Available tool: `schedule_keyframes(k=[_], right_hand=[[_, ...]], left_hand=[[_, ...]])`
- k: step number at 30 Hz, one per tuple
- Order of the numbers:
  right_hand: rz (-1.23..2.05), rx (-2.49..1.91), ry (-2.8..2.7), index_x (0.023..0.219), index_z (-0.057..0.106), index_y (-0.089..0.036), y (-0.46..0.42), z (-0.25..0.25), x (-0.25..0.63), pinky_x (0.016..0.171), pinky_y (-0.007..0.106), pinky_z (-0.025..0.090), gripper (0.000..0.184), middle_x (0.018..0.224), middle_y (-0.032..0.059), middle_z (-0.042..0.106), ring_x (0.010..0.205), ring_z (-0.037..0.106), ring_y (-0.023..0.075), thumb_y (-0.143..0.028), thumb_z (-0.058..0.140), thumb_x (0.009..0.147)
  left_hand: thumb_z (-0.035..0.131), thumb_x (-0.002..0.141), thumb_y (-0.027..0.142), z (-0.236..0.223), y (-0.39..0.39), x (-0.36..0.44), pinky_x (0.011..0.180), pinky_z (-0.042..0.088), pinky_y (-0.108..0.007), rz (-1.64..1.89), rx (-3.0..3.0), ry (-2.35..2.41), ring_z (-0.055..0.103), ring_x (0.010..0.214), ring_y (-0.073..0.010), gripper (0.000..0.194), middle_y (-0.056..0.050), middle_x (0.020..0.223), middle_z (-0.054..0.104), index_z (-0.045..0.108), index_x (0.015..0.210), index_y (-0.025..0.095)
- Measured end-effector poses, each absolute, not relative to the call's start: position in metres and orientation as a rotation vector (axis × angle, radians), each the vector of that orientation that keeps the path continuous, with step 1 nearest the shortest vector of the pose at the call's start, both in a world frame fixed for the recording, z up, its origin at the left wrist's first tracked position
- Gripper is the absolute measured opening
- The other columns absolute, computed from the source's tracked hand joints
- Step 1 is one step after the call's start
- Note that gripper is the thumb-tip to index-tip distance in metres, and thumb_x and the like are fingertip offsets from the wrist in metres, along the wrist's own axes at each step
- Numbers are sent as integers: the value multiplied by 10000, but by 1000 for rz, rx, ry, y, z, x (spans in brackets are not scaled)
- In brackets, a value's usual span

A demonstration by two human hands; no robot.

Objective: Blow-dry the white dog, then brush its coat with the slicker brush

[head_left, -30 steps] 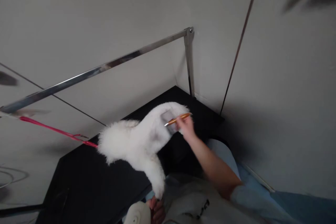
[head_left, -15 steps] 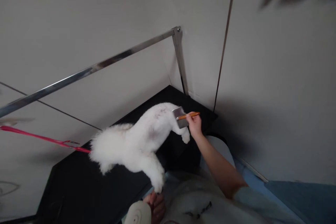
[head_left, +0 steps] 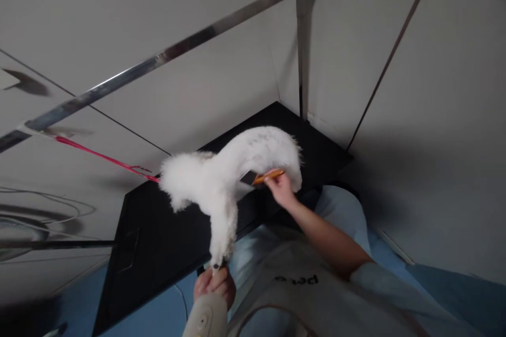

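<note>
A white fluffy dog (head_left: 253, 152) stands on a black grooming table (head_left: 158, 242), its head toward the left. My right hand (head_left: 281, 188) is closed round the orange handle of a slicker brush (head_left: 261, 177). The brush head lies by the dog's belly and flank; whether the pins touch the coat I cannot tell. At the table's near edge, my left hand (head_left: 215, 284) grips the dog's front paw, with the leg stretched out toward me. A pink leash (head_left: 103, 157) runs from the dog's neck to the metal bar.
A shiny metal bar (head_left: 182, 52) crosses above the table, with its upright post (head_left: 304, 47) at the far end. Pale walls stand behind. A fan-like round object (head_left: 19, 234) is at the left, and blue floor (head_left: 79, 295) shows below.
My right hand has brought the brush from the dog's hindquarters forward to the belly side. The view has shifted, and the left hand still holds the front paw, with the leg straighter.
</note>
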State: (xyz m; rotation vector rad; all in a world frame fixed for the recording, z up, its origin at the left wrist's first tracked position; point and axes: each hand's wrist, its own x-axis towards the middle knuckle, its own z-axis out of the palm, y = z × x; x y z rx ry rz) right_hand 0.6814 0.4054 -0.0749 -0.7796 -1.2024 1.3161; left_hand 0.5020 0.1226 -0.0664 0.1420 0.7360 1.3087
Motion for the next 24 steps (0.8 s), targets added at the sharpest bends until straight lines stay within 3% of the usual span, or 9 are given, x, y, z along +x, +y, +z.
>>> schedule_keyframes(k=[3, 6, 8, 12, 14, 18, 22, 24], right_hand=[[1103, -827, -1003, 897, 615, -215, 410, -68, 689, 863, 391, 561, 223, 928, 60, 708, 896, 681, 216, -405, 692, 810], [1337, -704, -1236, 863, 625, -216, 402, -60, 677, 777, 364, 574, 229, 859, 41, 709, 804, 683, 206, -415, 717, 798], [1538, -658, -1416, 814, 620, -206, 398, -54, 659, 730, 360, 574, 247, 775, 25, 700, 737, 679, 206, -417, 739, 765], [1332, -743, -1222, 886, 593, -208, 401, -39, 633, 866, 385, 556, 207, 886, 50, 712, 869, 688, 217, -384, 676, 816], [1332, -648, -1346, 906, 604, -209, 402, -34, 630, 885, 379, 550, 178, 930, 57, 716, 913, 685, 215, -348, 674, 820], [1397, -679, -1558, 829, 591, -209, 397, -27, 631, 803, 388, 562, 151, 795, 30, 692, 781, 675, 209, -310, 696, 793], [1266, -670, -1404, 906, 604, -215, 384, -28, 638, 882, 388, 544, 129, 962, 62, 707, 925, 680, 222, -311, 655, 837], [1433, -585, -1586, 854, 615, -212, 374, -33, 640, 796, 362, 556, 121, 855, 36, 704, 825, 677, 212, -298, 684, 804]], left_hand=[[666, 849, 283, -60, 119, 496, 342, 168, -136, 1360, 195, 543, 134, 328, -7, 483, 55, 467, 187, 432, 449, 149], [602, 892, 272, -62, 121, 505, 343, 176, -132, 1323, 177, 566, 154, 340, -12, 466, 41, 492, 273, 448, 471, 147], [633, 873, 248, -68, 119, 510, 341, 173, -136, 1336, 129, 528, 150, 344, -10, 412, 40, 507, 346, 509, 491, 157], [730, 792, 213, -87, 105, 509, 334, 169, -173, 1365, 19, 396, 111, 350, -9, 291, 37, 520, 422, 617, 523, 210], [743, 778, 237, -96, 97, 506, 324, 162, -186, 1346, 21, 372, 103, 344, -13, 281, 30, 518, 432, 628, 522, 231], [731, 790, 283, -109, 90, 503, 319, 163, -178, 1338, 53, 349, 112, 340, -15, 273, 30, 522, 429, 644, 534, 252], [734, 783, 289, -109, 93, 505, 334, 189, -197, 1297, 102, 397, 132, 354, -22, 291, 36, 522, 387, 604, 531, 226], [721, 783, 271, -106, 96, 508, 339, 198, -201, 1268, 121, 415, 137, 360, -28, 339, 41, 522, 336, 537, 507, 203]])
